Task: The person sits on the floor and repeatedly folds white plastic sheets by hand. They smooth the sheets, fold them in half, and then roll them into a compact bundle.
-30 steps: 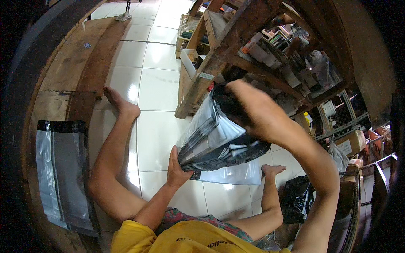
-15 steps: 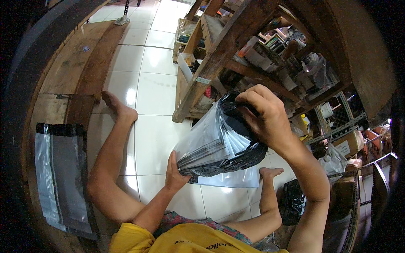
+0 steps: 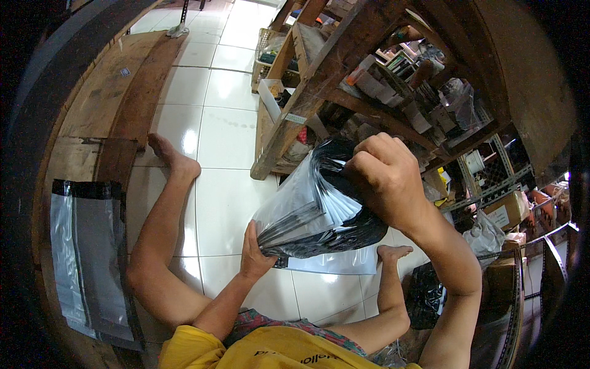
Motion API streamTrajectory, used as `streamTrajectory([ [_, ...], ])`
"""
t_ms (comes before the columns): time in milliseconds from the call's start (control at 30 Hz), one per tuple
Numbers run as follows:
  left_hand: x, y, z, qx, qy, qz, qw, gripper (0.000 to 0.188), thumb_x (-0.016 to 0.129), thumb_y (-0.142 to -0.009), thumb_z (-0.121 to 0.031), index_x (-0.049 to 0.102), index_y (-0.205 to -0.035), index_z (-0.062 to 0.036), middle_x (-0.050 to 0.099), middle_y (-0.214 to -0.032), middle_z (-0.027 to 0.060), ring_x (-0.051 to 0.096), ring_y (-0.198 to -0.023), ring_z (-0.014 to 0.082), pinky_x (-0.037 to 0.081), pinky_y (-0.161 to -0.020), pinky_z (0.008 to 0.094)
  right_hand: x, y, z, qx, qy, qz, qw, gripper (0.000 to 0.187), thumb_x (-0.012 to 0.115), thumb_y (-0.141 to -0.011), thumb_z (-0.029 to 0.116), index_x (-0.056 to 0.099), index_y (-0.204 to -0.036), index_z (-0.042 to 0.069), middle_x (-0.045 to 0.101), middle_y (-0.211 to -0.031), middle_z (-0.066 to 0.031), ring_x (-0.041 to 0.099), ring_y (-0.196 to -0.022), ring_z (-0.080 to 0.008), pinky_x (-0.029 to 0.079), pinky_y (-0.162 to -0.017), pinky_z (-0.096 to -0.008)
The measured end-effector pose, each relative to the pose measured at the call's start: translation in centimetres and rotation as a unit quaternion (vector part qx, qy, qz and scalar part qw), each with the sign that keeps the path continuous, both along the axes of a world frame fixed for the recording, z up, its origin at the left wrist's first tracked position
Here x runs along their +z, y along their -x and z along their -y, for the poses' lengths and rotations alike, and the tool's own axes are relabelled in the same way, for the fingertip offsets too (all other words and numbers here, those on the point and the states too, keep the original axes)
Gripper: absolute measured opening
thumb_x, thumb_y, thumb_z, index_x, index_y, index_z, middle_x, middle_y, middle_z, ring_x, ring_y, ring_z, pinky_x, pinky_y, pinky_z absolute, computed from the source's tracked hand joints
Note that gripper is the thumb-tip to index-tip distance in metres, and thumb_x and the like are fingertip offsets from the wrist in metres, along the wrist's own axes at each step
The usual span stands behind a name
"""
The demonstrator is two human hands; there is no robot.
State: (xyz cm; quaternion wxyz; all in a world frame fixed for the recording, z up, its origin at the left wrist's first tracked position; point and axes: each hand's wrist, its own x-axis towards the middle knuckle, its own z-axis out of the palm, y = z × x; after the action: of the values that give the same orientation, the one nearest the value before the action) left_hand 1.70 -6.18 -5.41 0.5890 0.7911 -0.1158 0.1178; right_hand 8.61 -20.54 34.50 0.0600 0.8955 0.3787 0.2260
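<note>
A thick stack of plastic bags (image 3: 295,206), clear on one face and black on the other, hangs bent in a curve between my hands above the floor. My left hand (image 3: 255,255) grips its lower left end, where the layers press together. At the upper right, my right hand (image 3: 387,175) is closed with curled fingers on the black edge; its fingertips are partly hidden. Between the hands the layers fan apart. Under the stack a pale plastic sheet (image 3: 335,263) shows on the floor. More clear plastic bags with a black end band (image 3: 92,258) lie on the wooden bench at the left.
The wooden bench (image 3: 92,111) runs along the left side. A wooden shelf frame (image 3: 332,74) with cluttered goods stands close beyond my right hand. White floor tiles (image 3: 224,203) lie between my legs. A black plastic bag (image 3: 424,295) is at the lower right.
My right hand has moved slightly down and its fingers have curled in more. The fanned layers near it have shifted a little. My left hand stays in place.
</note>
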Motion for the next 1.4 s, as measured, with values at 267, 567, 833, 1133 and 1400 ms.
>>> streamTrajectory([
  [267, 0.4, 0.0, 0.0, 0.007, 0.002, 0.003, 1.000, 0.124, 0.089, -0.064, -0.008, 0.009, -0.158, 0.0018, 0.036, -0.149, 0.0349, 0.043, -0.136, 0.0512, 0.041, -0.115, 0.0498, 1.2, 2.4, -1.5, -0.079, 0.027, -0.095, 0.992, 0.012, 0.063, -0.078, 0.008, 0.062, -0.090, 0.007, 0.060, -0.082, -0.0107, 0.065, -0.084, -0.0333, 0.051, -0.071, -0.0472],
  [567, 0.6, -0.1, 0.1, 0.017, 0.006, 0.013, 1.000, 0.126, 0.093, -0.065, -0.014, 0.010, -0.158, 0.0026, 0.036, -0.149, 0.0357, 0.043, -0.135, 0.0522, 0.040, -0.115, 0.0518, 3.1, 2.1, -1.3, -0.030, -0.029, -0.266, 0.963, 0.055, 0.074, -0.073, -0.001, 0.054, -0.125, 0.002, 0.064, -0.103, -0.0203, 0.064, -0.103, -0.0442, 0.054, -0.085, -0.0486],
  [833, -0.1, -0.2, -0.1, 0.005, 0.007, 0.024, 1.000, 0.126, 0.094, -0.066, -0.019, 0.011, -0.158, 0.0013, 0.030, -0.156, 0.0354, 0.038, -0.141, 0.0527, 0.037, -0.119, 0.0523, 2.2, -0.8, -2.2, -0.062, 0.076, -0.344, 0.934, 0.060, 0.071, -0.075, -0.004, 0.055, -0.131, 0.009, 0.061, -0.119, -0.0207, 0.061, -0.112, -0.0451, 0.052, -0.091, -0.0476],
  [1133, 0.2, -0.1, 0.2, 0.005, 0.019, 0.034, 0.999, 0.121, 0.093, -0.067, -0.020, 0.014, -0.157, 0.0003, 0.033, -0.154, 0.0341, 0.042, -0.139, 0.0506, 0.039, -0.117, 0.0507, 1.1, -2.8, -2.7, -0.108, 0.088, -0.265, 0.954, 0.053, 0.066, -0.080, -0.001, 0.046, -0.129, 0.003, 0.060, -0.116, -0.0240, 0.063, -0.105, -0.0466, 0.052, -0.085, -0.0523],
  [1400, -0.8, -0.3, 0.7, 0.000, 0.036, 0.006, 0.999, 0.121, 0.091, -0.061, -0.006, 0.016, -0.156, -0.0006, 0.040, -0.148, 0.0301, 0.048, -0.134, 0.0472, 0.044, -0.114, 0.0478, -0.4, -1.3, 0.1, -0.198, 0.033, -0.279, 0.939, 0.039, 0.060, -0.079, -0.010, 0.043, -0.112, -0.001, 0.067, -0.084, -0.0335, 0.066, -0.093, -0.0532, 0.054, -0.078, -0.0586],
])
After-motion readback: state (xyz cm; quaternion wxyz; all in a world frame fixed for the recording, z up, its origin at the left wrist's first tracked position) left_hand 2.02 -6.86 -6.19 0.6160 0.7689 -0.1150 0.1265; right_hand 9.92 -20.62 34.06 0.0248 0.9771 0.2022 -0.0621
